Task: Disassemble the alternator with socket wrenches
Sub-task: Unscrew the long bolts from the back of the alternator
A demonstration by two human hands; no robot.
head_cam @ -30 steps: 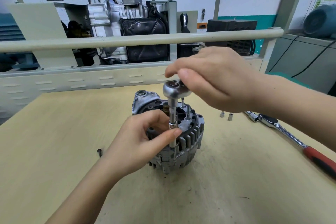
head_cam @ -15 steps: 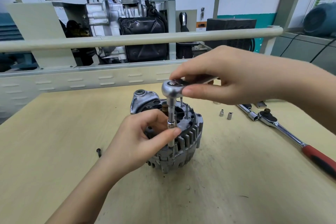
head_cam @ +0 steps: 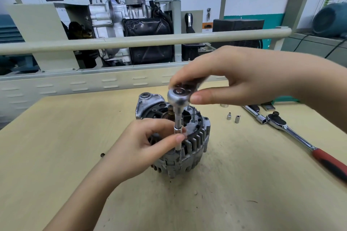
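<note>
Right hand (head_cam: 238,78) gripping ratchet head (head_cam: 178,96) above alternator (head_cam: 174,137); left hand (head_cam: 148,146) pinching extension shaft (head_cam: 178,127). Second ratchet (head_cam: 300,139) lying right on table (head_cam: 56,155).

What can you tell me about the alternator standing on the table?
The alternator is a grey, worn cast-metal housing with ribbed vent slots round its side and a mounting ear at the back. It stands on end on the tan table, open end up, with thin studs rising from it. A small ratchet with a socket extension stands upright on its near rim. The left hand pinches that extension against it; the right hand holds the ratchet head.
</note>
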